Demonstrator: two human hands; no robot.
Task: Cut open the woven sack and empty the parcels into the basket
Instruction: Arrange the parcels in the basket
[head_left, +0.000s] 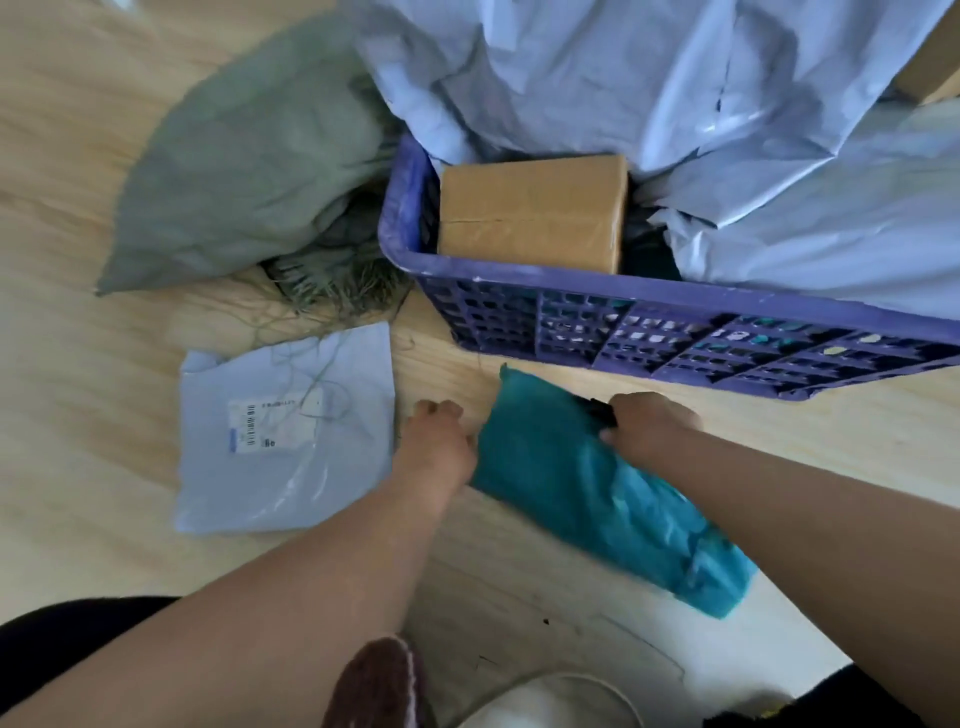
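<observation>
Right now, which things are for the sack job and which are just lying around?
For the job: woven sack, basket, teal parcel, pale labelled parcel, cardboard box, both hands.
Lying about: maroon slipper, white round thing.

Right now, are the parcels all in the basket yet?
Not yet. The green woven sack lies slack and frayed open on the floor, and a brown box and pale blue bags already fill the purple basket. The right hand grips a teal parcel; the left hand touches its edge. A labelled pale parcel is left on the floor.
</observation>
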